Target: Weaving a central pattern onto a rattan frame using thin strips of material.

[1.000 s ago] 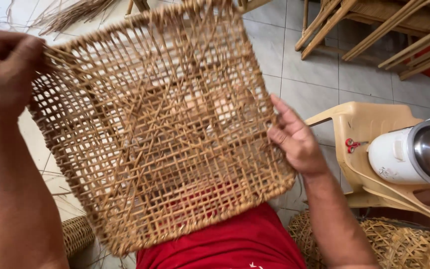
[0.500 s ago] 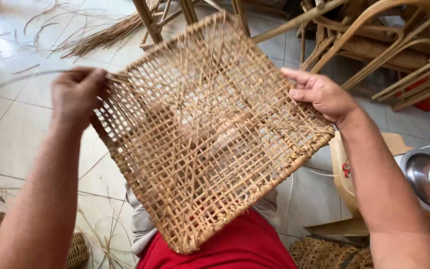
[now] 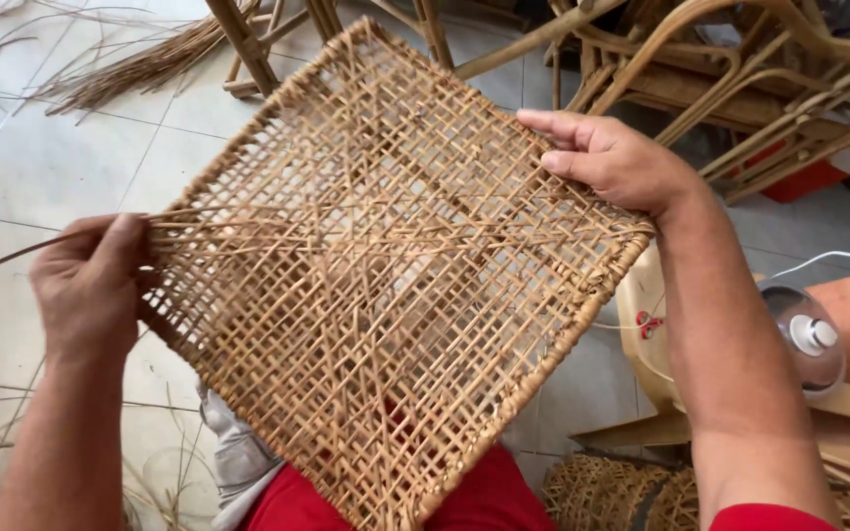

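Observation:
A square woven cane panel (image 3: 386, 275) with an open lattice and a bound rim is held tilted over my lap. My left hand (image 3: 91, 285) grips its left edge and pinches a thin cane strand (image 3: 12, 258) that runs off to the left. My right hand (image 3: 612, 157) holds the upper right edge, fingers laid flat on the weave. Red cloth (image 3: 484, 497) shows below the panel.
Rattan chair frames (image 3: 740, 69) stand at the top and right. Loose cane strips (image 3: 120, 74) lie on the tiled floor at upper left. A beige plastic stool (image 3: 641, 324) with a white bottle (image 3: 809, 339) is at right. Woven baskets (image 3: 602, 492) sit below.
The panel has turned and moved lower in view. My left hand has slid down its left edge and now pulls a strand out leftward. My right hand stays on the upper right edge.

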